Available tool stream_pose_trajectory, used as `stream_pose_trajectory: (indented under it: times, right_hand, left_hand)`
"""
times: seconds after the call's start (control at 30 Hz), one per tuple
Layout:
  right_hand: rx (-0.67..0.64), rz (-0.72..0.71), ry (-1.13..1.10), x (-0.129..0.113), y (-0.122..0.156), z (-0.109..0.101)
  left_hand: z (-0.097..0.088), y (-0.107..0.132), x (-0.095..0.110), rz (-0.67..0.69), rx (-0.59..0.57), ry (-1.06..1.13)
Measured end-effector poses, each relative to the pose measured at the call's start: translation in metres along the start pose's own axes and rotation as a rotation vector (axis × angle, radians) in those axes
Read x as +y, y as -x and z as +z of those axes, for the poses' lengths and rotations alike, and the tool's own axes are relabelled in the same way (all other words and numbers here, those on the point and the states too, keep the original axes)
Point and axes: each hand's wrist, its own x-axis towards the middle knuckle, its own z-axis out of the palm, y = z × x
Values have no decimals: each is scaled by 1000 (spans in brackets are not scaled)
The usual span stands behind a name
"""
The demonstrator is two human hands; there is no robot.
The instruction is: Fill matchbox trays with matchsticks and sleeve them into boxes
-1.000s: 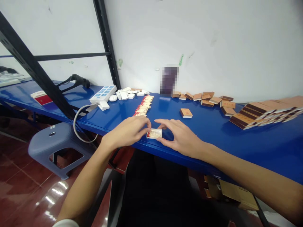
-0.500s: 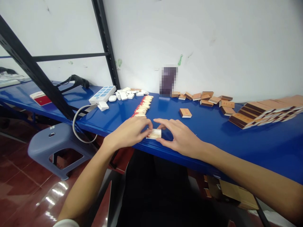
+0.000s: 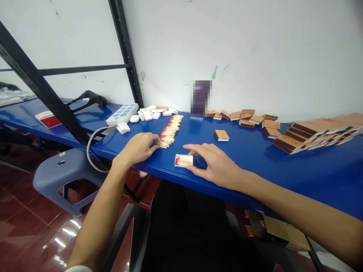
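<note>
A small white matchbox tray (image 3: 189, 159) lies near the table's front edge with several red-headed matches (image 3: 181, 162) inside, their heads to the left. My right hand (image 3: 211, 162) holds the tray's right end between thumb and fingers. My left hand (image 3: 141, 147) is closed at the near end of a long row of loose matches (image 3: 170, 130), its thumb and fingertips pinching at the red heads. How many matches it has caught is hidden. Beyond my right hand lies a single orange-brown matchbox (image 3: 221, 135).
White empty-looking trays (image 3: 147, 114) lie at the back left beside a white power strip (image 3: 123, 114). Loose matchboxes (image 3: 248, 116) line the wall, and stacked matchboxes (image 3: 312, 134) stand at right. A dark metal post (image 3: 42, 83) rises at left, above a grey-blue stool (image 3: 70, 170).
My left hand has left the tray and moved up and left to the row of matches. The matches in the tray are now uncovered. My right hand stays at the tray.
</note>
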Motion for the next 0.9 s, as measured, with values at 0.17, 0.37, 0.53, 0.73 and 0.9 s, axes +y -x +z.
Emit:
stream_pose_trajectory:
  times: [0.17, 0.37, 0.53, 0.73, 0.9]
  right_hand:
    - [6, -5, 7, 1, 0, 1]
    - [14, -18, 15, 2, 1, 2]
    - [8, -16, 17, 1, 1, 1]
    - [-2, -10, 7, 0, 1, 1]
    - [-4, -7, 1, 0, 1, 0]
  left_hand:
    - [0, 0, 0, 4, 6, 11]
    - [0, 0, -1, 3, 1, 21]
    - [1, -1, -1, 0, -10, 26]
    - [3, -1, -2, 28, -39, 33]
    - [3, 0, -1, 26, -59, 55]
